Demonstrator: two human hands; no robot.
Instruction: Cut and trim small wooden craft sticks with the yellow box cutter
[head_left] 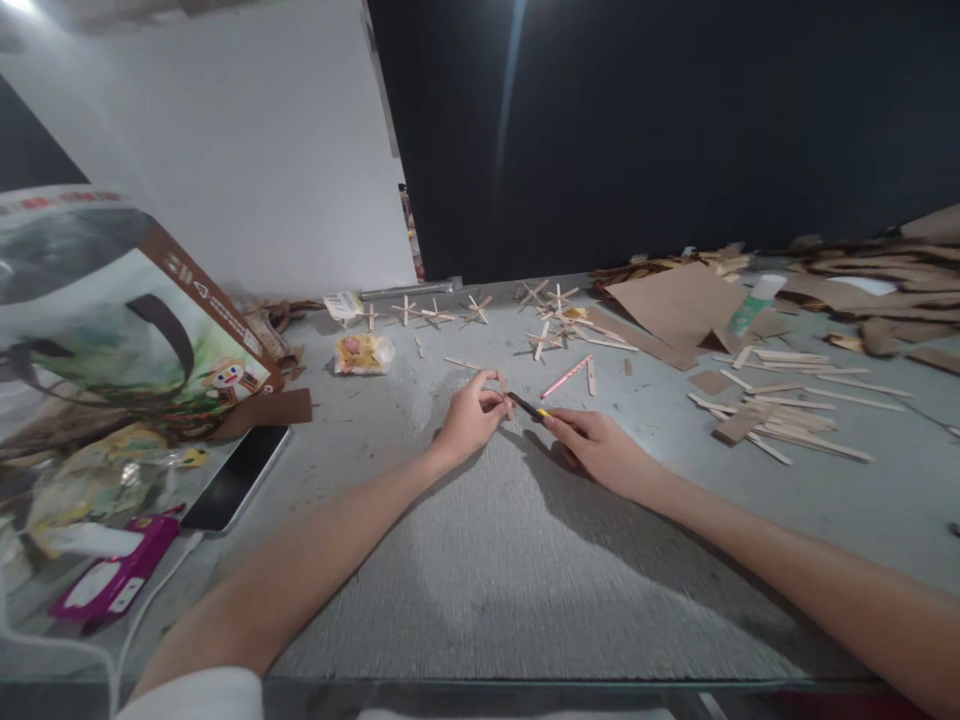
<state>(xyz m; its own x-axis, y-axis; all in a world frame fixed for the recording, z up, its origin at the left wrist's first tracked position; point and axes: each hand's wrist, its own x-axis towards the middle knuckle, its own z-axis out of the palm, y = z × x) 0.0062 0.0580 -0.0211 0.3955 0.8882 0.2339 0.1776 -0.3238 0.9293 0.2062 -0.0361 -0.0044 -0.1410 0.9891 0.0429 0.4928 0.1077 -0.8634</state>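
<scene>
Near the middle of the table, my left hand (474, 415) pinches a small wooden stick piece (503, 384) between thumb and fingertips. My right hand (592, 445) is closed around a dark tool with a yellow part (529, 406), which looks like a craft knife. The tool's tip meets the piece at my left fingertips; the exact contact is too small to make out. Just beyond my hands lie a pink-and-white pen (566, 377) and a short wooden stick (592, 376).
Star-shaped stick pieces (477, 310) stand along the back. Loose sticks (810, 420), brown cardboard (667, 305) and a glue stick (756, 304) lie right. A phone (238, 478), magenta device (112, 570), cable and large bag (150, 310) occupy the left; a yellow packet (364, 354) lies back left.
</scene>
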